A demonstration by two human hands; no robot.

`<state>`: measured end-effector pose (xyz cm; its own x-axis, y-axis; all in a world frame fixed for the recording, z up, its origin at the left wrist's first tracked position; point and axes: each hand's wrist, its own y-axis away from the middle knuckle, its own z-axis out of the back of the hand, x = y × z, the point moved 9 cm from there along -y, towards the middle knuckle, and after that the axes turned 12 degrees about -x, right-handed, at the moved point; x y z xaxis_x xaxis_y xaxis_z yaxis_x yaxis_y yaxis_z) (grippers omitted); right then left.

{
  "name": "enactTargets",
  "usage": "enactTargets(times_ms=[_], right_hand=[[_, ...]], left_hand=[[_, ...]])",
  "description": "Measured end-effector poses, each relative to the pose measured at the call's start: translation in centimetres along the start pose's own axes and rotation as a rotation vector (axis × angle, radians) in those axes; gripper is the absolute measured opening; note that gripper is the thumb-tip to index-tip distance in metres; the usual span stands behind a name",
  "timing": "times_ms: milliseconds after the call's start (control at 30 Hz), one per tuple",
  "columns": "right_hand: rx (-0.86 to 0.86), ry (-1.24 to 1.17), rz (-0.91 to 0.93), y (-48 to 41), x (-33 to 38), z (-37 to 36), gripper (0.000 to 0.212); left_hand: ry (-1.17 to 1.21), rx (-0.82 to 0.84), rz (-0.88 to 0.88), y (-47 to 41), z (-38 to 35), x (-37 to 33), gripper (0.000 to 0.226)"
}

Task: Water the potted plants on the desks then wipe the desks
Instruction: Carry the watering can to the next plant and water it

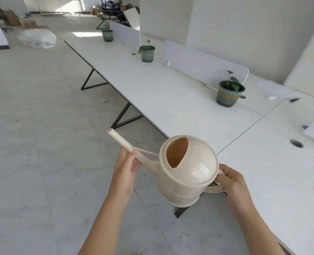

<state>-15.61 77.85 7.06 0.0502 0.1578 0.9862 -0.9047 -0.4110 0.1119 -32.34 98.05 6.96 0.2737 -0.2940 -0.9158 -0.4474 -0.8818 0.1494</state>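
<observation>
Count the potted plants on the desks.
3: the near pot beside a divider, the middle pot farther along, the far pot near the row's end. Dividers could hide more.

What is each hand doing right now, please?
Left hand: fingers and thumb curled round the spout of the watering can.
Right hand: gripping the watering can's handle.
</observation>
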Motion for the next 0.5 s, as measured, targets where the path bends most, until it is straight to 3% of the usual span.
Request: enactTargets(times_ms=[100,200,267,367,433,500], right_hand=[[-0.064,0.013,-0.035,-1.7,-0.2,-1.5,0.01],[-0.132,0.027,-0.066,-3.7,-0.6,-2.2,0.017],[-0.157,0.024,-0.069,-5.1,-0.3,-3.0,0.017],[-0.158,0.007,-0.063,-7.9,0.2,-4.5,0.007],[-0.178,-0.014,-0.071,-10.4,0.2,-5.3,0.018],[-0.201,-0.033,-0.077,-13.4,0.0,-5.9,0.012]], left_hand=[[0.011,0.074,0.007,-3.7,-0.5,0.1,0.025],[0.024,0.111,0.044,-6.7,-0.8,1.0,0.057],[0.014,0.129,0.071,-8.7,-1.4,1.4,0.063],[0.014,0.137,0.071,-11.8,-2.5,1.8,0.049],[-0.006,0.152,0.063,-14.2,-3.6,1.9,0.04],[-0.04,0.174,0.056,-16.8,-5.0,2.2,0.034]])
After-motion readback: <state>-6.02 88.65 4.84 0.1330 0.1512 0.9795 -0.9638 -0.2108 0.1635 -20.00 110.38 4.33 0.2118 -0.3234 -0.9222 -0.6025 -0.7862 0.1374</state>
